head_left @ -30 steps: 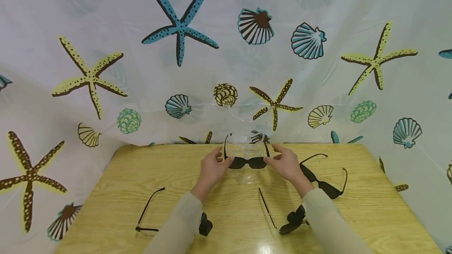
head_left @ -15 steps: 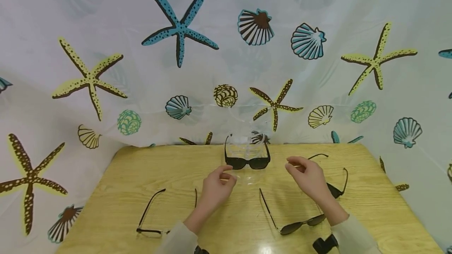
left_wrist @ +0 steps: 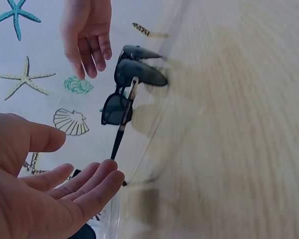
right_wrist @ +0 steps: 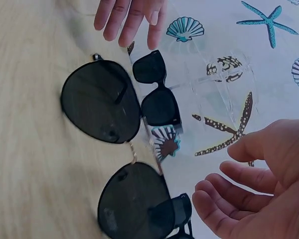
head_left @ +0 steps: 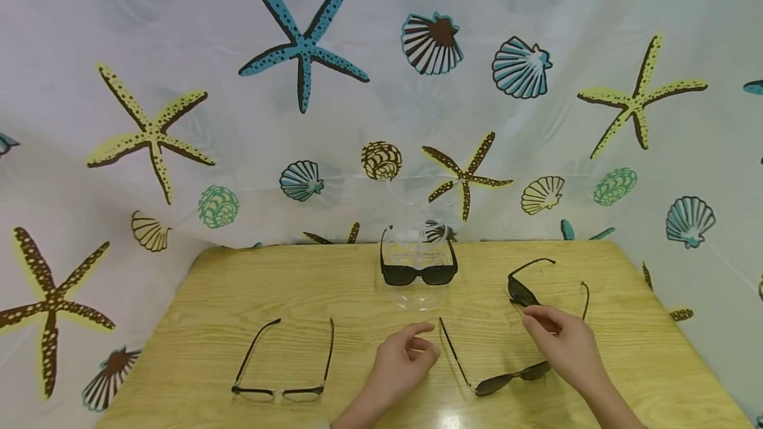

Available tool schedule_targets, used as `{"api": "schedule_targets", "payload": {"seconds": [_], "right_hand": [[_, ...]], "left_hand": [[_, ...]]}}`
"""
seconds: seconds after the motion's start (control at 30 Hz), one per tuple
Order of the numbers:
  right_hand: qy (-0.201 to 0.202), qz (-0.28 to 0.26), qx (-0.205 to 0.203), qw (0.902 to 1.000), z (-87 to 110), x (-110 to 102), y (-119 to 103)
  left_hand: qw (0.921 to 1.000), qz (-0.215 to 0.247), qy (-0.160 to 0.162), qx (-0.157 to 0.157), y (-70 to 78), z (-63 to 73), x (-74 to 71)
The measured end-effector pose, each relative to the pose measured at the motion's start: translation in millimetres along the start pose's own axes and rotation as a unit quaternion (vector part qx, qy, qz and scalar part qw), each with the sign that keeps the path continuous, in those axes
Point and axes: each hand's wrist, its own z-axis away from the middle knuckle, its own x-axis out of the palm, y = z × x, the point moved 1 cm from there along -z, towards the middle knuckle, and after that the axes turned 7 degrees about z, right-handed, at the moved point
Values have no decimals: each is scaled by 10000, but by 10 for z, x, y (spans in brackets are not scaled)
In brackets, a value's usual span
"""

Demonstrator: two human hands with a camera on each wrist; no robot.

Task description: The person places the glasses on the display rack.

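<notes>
My left hand (head_left: 402,363), fingers loosely bent and holding nothing, hovers left of the thin-framed aviator sunglasses (head_left: 493,385). In the left wrist view its fingertips overlap the tip of an aviator temple arm (left_wrist: 118,142). My right hand (head_left: 566,343), also empty with relaxed fingers, is over the right end of those aviators and overlaps the black sunglasses (head_left: 522,291) behind, hiding part of them. In the right wrist view, the aviator lenses (right_wrist: 102,99) are large beside the loosely curled fingers (right_wrist: 224,199). Another black pair of sunglasses (head_left: 419,275) sits on a clear stand (head_left: 411,298).
Eyeglasses with dark upper rims (head_left: 304,390) lie at the left front of the wooden table (head_left: 208,296), temple arms spread open toward the back. A white curtain (head_left: 357,104) printed with starfish and shells hangs behind and along the sides.
Both hands have let go of the black sunglasses, which stay on the clear stand. They have drawn back toward the front, the right one also moving rightward, over the aviators.
</notes>
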Motion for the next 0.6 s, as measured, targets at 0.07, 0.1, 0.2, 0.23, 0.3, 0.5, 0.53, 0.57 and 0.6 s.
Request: {"api": "schedule_targets", "payload": {"seconds": [0.07,0.1,0.2,0.23,0.3,0.5,0.53,0.57,0.6], "right_hand": [[-19,41,136,9999,46,-10,61],[-36,50,202,9998,67,-13,91],[-90,116,350,9993,117,-12,170],[-109,137,392,9991,138,-15,201],[-152,188,503,9984,170,-14,257],[-209,218,705,9971,215,1,364],[-197,213,708,9971,219,2,373],[-177,210,715,9971,220,3,380],[-147,211,717,9971,225,2,384]], "left_hand": [[9999,66,-81,-69,-3,26,60],[9998,104,-121,-86,-10,36,88],[9992,225,-215,-242,-28,63,159],[9988,261,-258,-317,-39,74,191],[9980,340,-311,-426,-58,93,246],[9947,448,-455,-806,-80,107,370],[9938,484,-478,-883,-84,104,390],[9930,524,-505,-929,-89,101,410],[9925,570,-523,-948,-91,102,430]]}}
